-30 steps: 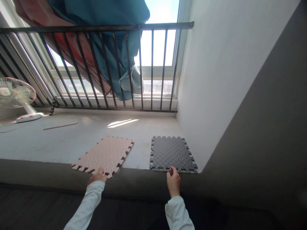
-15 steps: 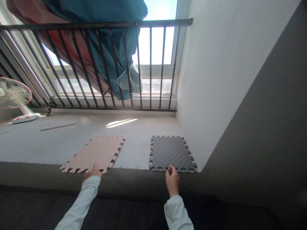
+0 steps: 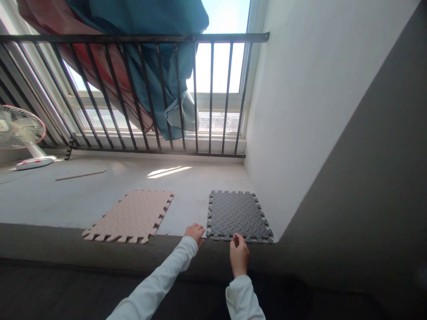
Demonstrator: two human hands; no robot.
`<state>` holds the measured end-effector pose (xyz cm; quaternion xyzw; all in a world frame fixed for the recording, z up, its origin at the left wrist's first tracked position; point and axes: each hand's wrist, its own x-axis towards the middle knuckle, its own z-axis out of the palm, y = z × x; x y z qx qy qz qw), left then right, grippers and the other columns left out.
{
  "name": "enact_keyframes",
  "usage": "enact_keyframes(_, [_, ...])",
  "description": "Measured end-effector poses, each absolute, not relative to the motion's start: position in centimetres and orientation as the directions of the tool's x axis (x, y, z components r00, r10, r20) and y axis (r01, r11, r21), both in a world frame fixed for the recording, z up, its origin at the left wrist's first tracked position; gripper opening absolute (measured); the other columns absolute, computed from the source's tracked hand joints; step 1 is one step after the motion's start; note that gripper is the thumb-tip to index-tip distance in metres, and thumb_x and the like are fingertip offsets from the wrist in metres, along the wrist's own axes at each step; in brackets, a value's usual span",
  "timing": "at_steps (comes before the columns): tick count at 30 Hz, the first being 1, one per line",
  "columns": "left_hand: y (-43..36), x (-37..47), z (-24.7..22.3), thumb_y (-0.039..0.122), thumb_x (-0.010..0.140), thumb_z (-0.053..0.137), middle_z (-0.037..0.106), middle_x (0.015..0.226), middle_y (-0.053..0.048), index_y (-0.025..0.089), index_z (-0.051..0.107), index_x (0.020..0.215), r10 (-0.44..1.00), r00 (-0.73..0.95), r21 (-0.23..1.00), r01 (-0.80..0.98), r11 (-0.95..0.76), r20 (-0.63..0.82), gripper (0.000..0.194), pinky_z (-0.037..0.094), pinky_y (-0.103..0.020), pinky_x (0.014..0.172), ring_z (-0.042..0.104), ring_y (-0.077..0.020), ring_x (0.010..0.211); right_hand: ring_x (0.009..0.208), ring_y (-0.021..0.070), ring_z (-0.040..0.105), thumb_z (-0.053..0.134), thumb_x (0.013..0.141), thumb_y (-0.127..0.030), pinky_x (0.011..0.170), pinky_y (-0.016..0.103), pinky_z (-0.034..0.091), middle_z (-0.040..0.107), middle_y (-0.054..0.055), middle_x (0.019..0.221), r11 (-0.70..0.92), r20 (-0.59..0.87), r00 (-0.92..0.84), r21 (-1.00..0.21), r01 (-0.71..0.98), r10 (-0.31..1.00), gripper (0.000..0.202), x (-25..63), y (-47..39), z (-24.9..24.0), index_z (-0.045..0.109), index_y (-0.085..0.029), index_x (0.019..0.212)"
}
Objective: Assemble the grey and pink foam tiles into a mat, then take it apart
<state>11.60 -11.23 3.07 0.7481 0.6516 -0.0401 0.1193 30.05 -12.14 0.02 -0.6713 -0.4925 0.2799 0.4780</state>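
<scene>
Two foam puzzle mat tiles with toothed edges lie flat and apart on the pale ledge (image 3: 76, 200). One is a pinkish-beige foam mat tile (image 3: 133, 213), the other a dark grey foam mat tile (image 3: 236, 213). My left hand (image 3: 194, 233) is at the ledge's front edge, just left of the grey tile's near corner, fingers loosely extended and holding nothing visible. At the grey tile's front edge, my right hand (image 3: 239, 258) has its fingers curled toward the thumb. What lies between those fingertips, if anything, is too small to make out.
A black metal railing (image 3: 133, 39) runs along the back before a window, with blue and red cloth (image 3: 140, 89) hanging there. A white fan (image 3: 36, 161) stands at far left. A thin stick (image 3: 80, 175) lies on the ledge. A white wall (image 3: 300, 111) rises at right.
My left hand has let go of the beige tile's front edge and moved right, beside the grey tile. My right hand and both tiles have stayed nearly in place.
</scene>
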Motion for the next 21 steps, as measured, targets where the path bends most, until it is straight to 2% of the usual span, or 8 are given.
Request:
enact_keyframes(4, [-9.3, 14.5, 2.6, 0.024, 0.069, 0.052, 0.058, 0.109, -0.01, 0.022, 0.056, 0.096, 0.957, 0.141, 0.097, 0.988, -0.12, -0.253, 0.027, 0.039, -0.041, 0.085, 0.044, -0.0263, 0.109, 0.083, 0.0196, 0.06, 0.037, 0.062, -0.027, 0.078, 0.028, 0.044, 0.064, 0.011, 0.088, -0.073, 0.085, 0.408, -0.931, 0.357, 0.909, 0.037, 30.7, -12.5, 0.0, 0.059, -0.013, 0.088])
enact_keyframes(8, [-9.0, 15.3, 3.2, 0.017, 0.066, 0.053, 0.059, 0.106, -0.011, 0.02, 0.054, 0.096, 0.955, 0.162, 0.067, 0.986, -0.15, -0.247, 0.03, 0.041, -0.039, 0.082, 0.046, -0.0257, 0.107, 0.083, 0.0203, 0.059, 0.036, 0.061, -0.027, 0.078, 0.029, 0.044, 0.064, 0.013, 0.089, -0.061, 0.084, 0.419, -0.945, 0.322, 0.904, 0.038, 30.9, -12.6, 0.0, 0.058, -0.011, 0.089])
enact_keyframes(13, [-7.8, 15.1, 6.5, 0.008, 0.07, 0.04, 0.058, 0.103, -0.014, 0.015, 0.053, 0.095, 0.958, 0.238, 0.032, 0.971, -0.236, -0.158, 0.029, 0.042, -0.037, 0.08, 0.046, -0.0247, 0.105, 0.083, 0.0208, 0.059, 0.036, 0.061, -0.027, 0.078, 0.03, 0.044, 0.063, 0.013, 0.089, -0.045, 0.092, 0.441, -0.956, 0.29, 0.893, 0.038, 31.0, -12.6, -0.1, 0.057, -0.011, 0.088])
enact_keyframes(16, [-6.6, 13.3, 10.6, 0.009, 0.075, 0.033, 0.056, 0.103, -0.015, 0.013, 0.054, 0.094, 0.958, 0.286, 0.003, 0.958, -0.286, -0.036, 0.029, 0.038, -0.037, 0.087, 0.043, -0.0242, 0.105, 0.083, 0.0212, 0.059, 0.036, 0.061, -0.028, 0.078, 0.031, 0.044, 0.064, 0.013, 0.089, -0.046, 0.1, 0.467, -0.956, 0.29, 0.879, 0.038, 31.3, -12.6, -0.1, 0.057, -0.012, 0.088])
enact_keyframes(18, [-6.3, 10.8, 14.0, 0.012, 0.077, 0.032, 0.057, 0.1, -0.013, 0.014, 0.056, 0.089, 0.944, 0.306, -0.028, 0.952, -0.305, 0.126, 0.028, 0.036, -0.035, 0.089, 0.044, -0.0226, 0.103, 0.082, 0.021, 0.059, 0.036, 0.061, -0.029, 0.078, 0.031, 0.044, 0.064, 0.011, 0.088, -0.049, 0.105, 0.464, -0.951, 0.306, 0.88, 0.036, 31.5, -12.6, -0.1, 0.058, -0.013, 0.086])
enact_keyframes(21, [-6.9, 4.8, 18.7, 0.016, 0.078, 0.034, 0.058, 0.1, -0.007, 0.018, 0.058, 0.089, 0.922, 0.201, -0.041, 0.979, -0.198, 0.332, 0.026, 0.032, -0.03, 0.095, 0.044, -0.0186, 0.103, 0.082, 0.0211, 0.059, 0.037, 0.061, -0.03, 0.079, 0.031, 0.043, 0.064, 0.011, 0.087, -0.046, 0.114, 0.447, -0.942, 0.333, 0.887, 0.033, 31.6, -12.5, -0.2, 0.058, -0.015, 0.082])
